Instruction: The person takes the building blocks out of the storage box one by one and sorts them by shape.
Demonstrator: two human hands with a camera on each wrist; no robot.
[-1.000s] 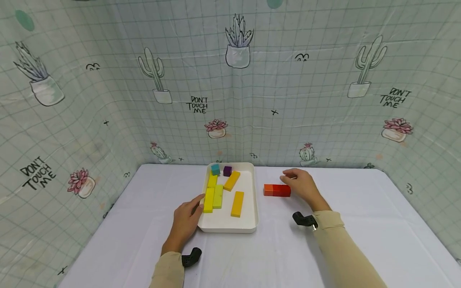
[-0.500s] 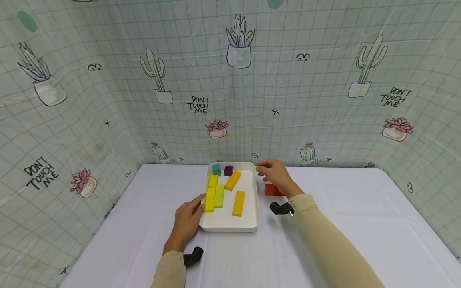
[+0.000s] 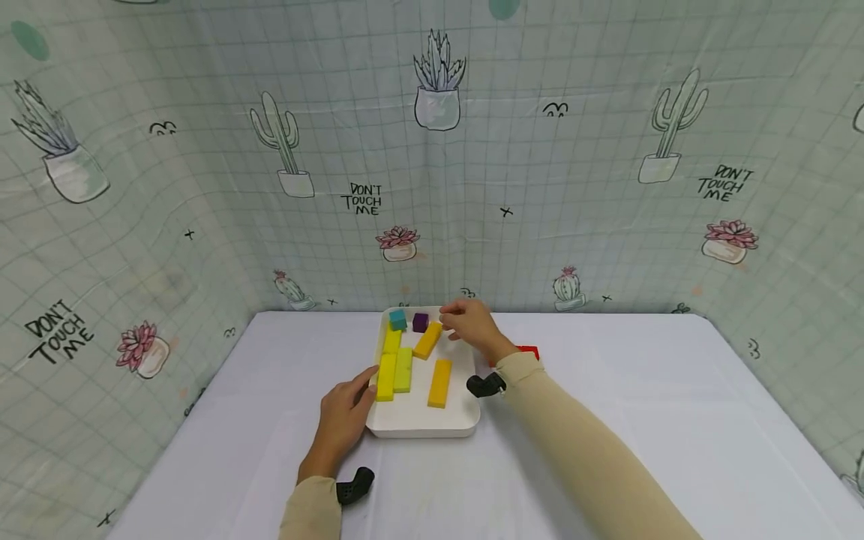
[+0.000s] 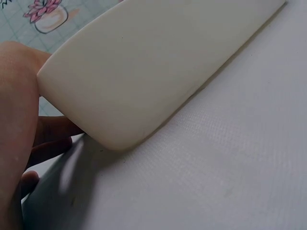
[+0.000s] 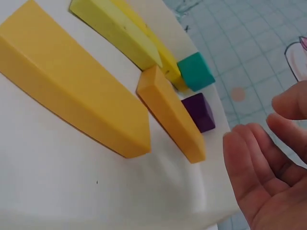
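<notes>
On the table stands a white tray [image 3: 425, 424] with several coloured blocks in it. My left hand [image 3: 343, 420] grips its left side wall; in the left wrist view the thumb lies at the rim and the fingers are outside the wall [image 4: 120, 96]. Over the tray's back right part hovers my right hand [image 3: 472, 324], holding nothing, fingers loosely bent. Nearest to it are a slanted orange block [image 3: 427, 341] and a purple cube [image 5: 199, 112]. Another orange block [image 3: 439, 384] lies closer to the front.
Yellow block [image 3: 385, 377], lime block [image 3: 403, 370] and another yellow block [image 3: 392, 341] lie along the tray's left side, with a teal cube [image 3: 397, 320] at the back corner. A red block [image 3: 530, 350], partly hidden by my right forearm, lies right of the tray.
My right hand has moved left from beside the red and orange-red blocks to above the tray's back right. My left hand stays at the tray's wall. The blocks lie as before.
</notes>
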